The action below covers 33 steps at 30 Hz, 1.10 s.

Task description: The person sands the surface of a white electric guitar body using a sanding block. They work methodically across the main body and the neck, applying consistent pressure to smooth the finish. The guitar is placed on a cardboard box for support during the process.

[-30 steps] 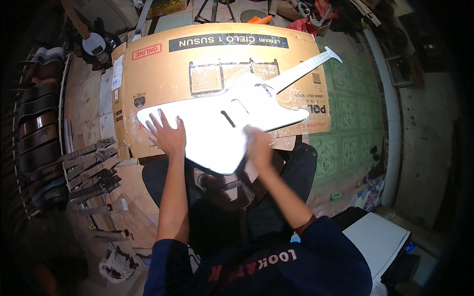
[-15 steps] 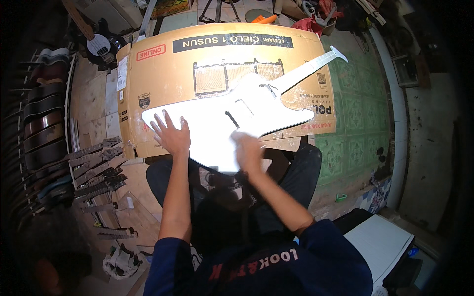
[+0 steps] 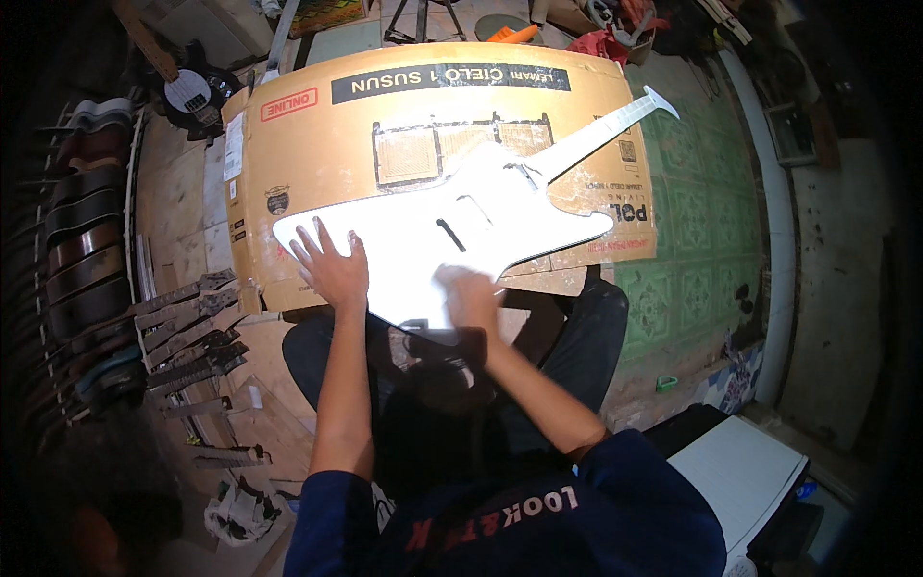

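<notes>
A white, angular electric guitar body with its neck attached (image 3: pixel 404 221) lies on a large printed cardboard sheet (image 3: pixel 269 163), neck pointing up to the right. It has dark-edged cavities near its middle, and its bright surface is washed out in places. My left hand (image 3: pixel 335 264) rests flat on the body's left wing, fingers spread. My right hand (image 3: pixel 466 298) is on or just over the lower part of the body, below the cavities. It is smeared by motion, so I cannot tell whether it holds anything.
My bent knees (image 3: pixel 601 322) are under the cardboard's near edge. A rack of guitar bodies (image 3: pixel 82 231) and several necks (image 3: pixel 192 322) stand at the left, a black bass (image 3: pixel 192 91) at upper left. Green floor tiles (image 3: pixel 687 212) and a white box (image 3: pixel 731 471) are at the right.
My right hand has moved down and left across the guitar body and is still blurred. My left hand stays spread in the same place on the guitar.
</notes>
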Tool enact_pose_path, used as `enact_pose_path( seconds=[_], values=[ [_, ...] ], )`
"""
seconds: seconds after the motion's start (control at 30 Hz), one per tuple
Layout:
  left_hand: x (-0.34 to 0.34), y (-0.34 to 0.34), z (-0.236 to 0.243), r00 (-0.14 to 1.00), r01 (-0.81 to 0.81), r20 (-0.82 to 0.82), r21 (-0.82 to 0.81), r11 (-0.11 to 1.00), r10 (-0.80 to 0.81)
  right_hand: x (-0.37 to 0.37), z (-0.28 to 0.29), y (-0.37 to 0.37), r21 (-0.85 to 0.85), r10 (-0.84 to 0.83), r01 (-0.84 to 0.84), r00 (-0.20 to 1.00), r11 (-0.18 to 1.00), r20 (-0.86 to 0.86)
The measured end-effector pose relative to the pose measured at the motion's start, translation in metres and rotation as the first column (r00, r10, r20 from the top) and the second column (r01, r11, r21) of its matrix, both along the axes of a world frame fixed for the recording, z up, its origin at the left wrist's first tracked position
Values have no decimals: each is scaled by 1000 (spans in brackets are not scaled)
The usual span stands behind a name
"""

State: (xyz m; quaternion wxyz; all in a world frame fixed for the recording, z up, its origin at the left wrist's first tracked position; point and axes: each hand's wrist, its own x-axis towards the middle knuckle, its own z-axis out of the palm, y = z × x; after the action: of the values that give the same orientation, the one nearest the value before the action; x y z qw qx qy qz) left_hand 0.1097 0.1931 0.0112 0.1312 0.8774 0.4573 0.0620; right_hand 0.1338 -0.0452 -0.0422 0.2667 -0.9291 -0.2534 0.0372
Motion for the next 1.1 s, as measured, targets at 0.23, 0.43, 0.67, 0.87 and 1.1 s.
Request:
enact_pose_path(
  seconds=[0.23,0.43,0.67,0.87,1.1],
  values=[
    [-21,10,-9,999,-43,-9,33,999,43,101,71,-70,143,-167,154,982,978,84],
    [-14,6,-9,1000,-19,1,26,999,19,122,57,-104,96,-558,555,786,826,266],
    [-20,12,-10,1000,-24,-4,25,999,24,62,56,-40,71,-25,19,997,997,78],
    [-12,4,-5,998,-22,-58,38,999,24,160,66,-148,42,-549,551,818,834,171],
    [-16,9,-9,1000,-13,-17,49,999,14,-37,66,20,169,166,-197,969,966,183]
  ],
)
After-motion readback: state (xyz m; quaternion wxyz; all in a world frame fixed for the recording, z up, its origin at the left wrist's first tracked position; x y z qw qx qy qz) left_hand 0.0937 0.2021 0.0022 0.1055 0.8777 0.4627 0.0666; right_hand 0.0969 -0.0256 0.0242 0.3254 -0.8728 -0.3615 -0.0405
